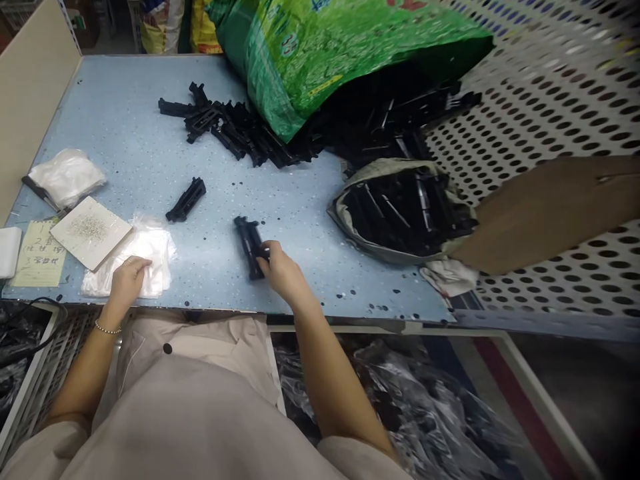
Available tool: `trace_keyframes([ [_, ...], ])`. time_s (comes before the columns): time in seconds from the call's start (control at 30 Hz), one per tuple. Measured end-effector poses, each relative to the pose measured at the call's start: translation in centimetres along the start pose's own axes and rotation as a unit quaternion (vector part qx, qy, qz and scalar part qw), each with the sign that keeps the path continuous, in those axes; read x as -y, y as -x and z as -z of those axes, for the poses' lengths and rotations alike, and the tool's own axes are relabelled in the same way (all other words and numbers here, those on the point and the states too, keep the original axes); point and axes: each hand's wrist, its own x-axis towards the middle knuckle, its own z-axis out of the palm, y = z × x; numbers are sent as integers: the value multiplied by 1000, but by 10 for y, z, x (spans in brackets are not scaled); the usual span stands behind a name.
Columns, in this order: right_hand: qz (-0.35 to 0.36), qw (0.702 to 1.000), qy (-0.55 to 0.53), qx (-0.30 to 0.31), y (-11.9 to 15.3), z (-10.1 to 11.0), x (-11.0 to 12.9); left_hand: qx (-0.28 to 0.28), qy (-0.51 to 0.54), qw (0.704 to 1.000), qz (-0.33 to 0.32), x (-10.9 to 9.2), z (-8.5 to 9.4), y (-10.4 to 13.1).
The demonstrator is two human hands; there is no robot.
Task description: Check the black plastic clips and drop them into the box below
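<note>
Over the blue speckled table, my right hand (pixel 285 272) grips a black plastic part (pixel 248 247) by its near end. My left hand (pixel 129 277) rests on a stack of clear plastic bags (pixel 159 257), its thumb and fingertips pinched together at the stack. Whether a single bag is caught between those fingers is too small to make out. A square white tile (pixel 90 232) with a speckled middle lies partly over the stack. Another black part (pixel 186 199) lies alone beyond the bags. Many similar black parts (pixel 235 130) are heaped farther back.
A big green sack (pixel 350 53) spills black parts at the back right. Nearer stands an open cloth bag (pixel 380 250) full of them, beside brown cardboard (pixel 545 213) and a perforated metal panel (pixel 530 100). At left are a yellow note (pixel 37 263) and a plastic bundle (pixel 67 177).
</note>
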Motion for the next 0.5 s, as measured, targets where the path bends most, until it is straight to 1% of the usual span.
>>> trace_keyframes([
  [0.03,1,994,-98,37,8,-10,8,5,-3,1000,2,0,-1,1],
  [0.07,-4,973,-210,96,16,-21,18,8,-2,1000,9,-1,-3,1],
  [0.1,-13,931,-321,173,23,-33,31,11,3,1000,16,-1,-5,1],
  [0.13,-25,871,-418,256,29,-47,44,12,10,1000,22,-1,-6,1],
  [0.17,-42,802,-492,335,35,-62,57,10,17,1000,24,-1,-7,1],
  [0.2,-63,736,-542,401,39,-77,69,4,18,1000,23,0,-6,1],
  [0.23,-88,682,-573,445,42,-92,79,-7,10,1000,18,2,-5,1],
  [0.27,-115,645,-592,470,44,-106,87,-21,-10,1000,12,3,-1,2],
  [0.3,-141,624,-603,477,45,-117,92,-39,-39,998,6,5,3,4],
  [0.37,-177,610,-616,466,45,-133,96,-72,-110,991,-7,6,13,9],
  [0.43,-184,604,-619,468,42,-140,95,-82,-171,981,-38,0,22,17],
  [0.5,-170,595,-620,482,39,-140,94,-74,-207,972,-84,-11,24,26],
])
